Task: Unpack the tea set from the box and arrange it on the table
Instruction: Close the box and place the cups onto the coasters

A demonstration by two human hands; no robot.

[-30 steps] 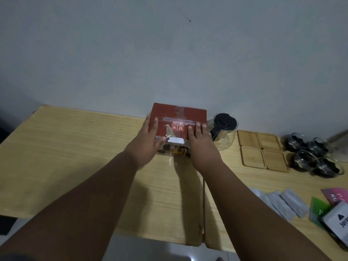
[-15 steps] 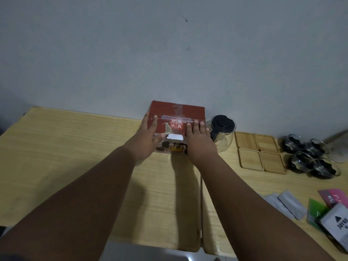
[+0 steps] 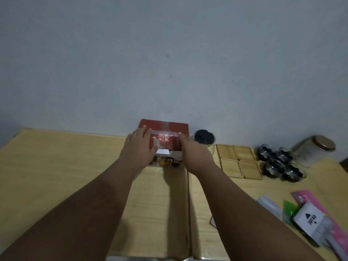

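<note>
A red box point(image 3: 169, 127) with white characters and a tape strip on its lid stands at the back of the wooden table point(image 3: 56, 166), close to the wall. My left hand point(image 3: 138, 147) lies flat on the lid's left part, fingers straight. My right hand point(image 3: 192, 151) rests on the lid's right front corner, fingers extended. To the right of the box stands a glass teapot point(image 3: 204, 138) with a black lid. Several wooden coasters point(image 3: 239, 161) lie beside it, then several glass cups point(image 3: 278, 162) with dark contents.
A glass jar point(image 3: 312, 149) with a wooden lid lies tilted at the far right by the wall. Packets, a green card and a white JOYKO pack point(image 3: 310, 221) lie at the table's right front. A seam point(image 3: 188, 204) runs between two tabletops.
My view has tilted up, so the table sits lower in the frame. Both hands have slid a little apart on the box lid; the box stays at the wall.
</note>
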